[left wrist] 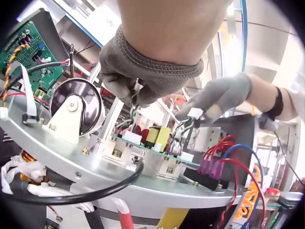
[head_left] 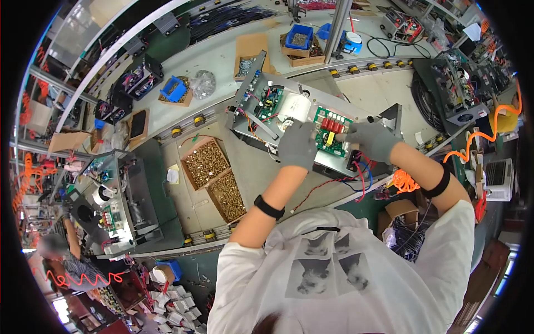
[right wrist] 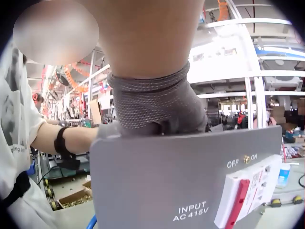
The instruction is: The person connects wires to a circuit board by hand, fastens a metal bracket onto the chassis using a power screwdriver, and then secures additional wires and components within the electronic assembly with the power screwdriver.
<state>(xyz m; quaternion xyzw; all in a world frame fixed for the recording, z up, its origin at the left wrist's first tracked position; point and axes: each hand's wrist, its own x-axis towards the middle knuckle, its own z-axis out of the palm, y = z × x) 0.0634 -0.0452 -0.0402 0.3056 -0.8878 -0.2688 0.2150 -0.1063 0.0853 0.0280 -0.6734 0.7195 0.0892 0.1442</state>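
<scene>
Left hand (head_left: 296,147) pinches twisted wires (left wrist: 133,112); right hand (head_left: 375,140), I cannot tell. Tugging hard could strain the green board (head_left: 336,147) below.

Electronics assembly workshop, conveyor rollers (head_left: 198,119), exposed circuit boards (head_left: 332,127), boxed brass-coloured fittings (head_left: 207,160), probably air hose (head_left: 405,181)

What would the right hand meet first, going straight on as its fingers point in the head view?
Probably the yellow component on the green circuit board, just past the right hand, though the hand's height is unclear.
</scene>
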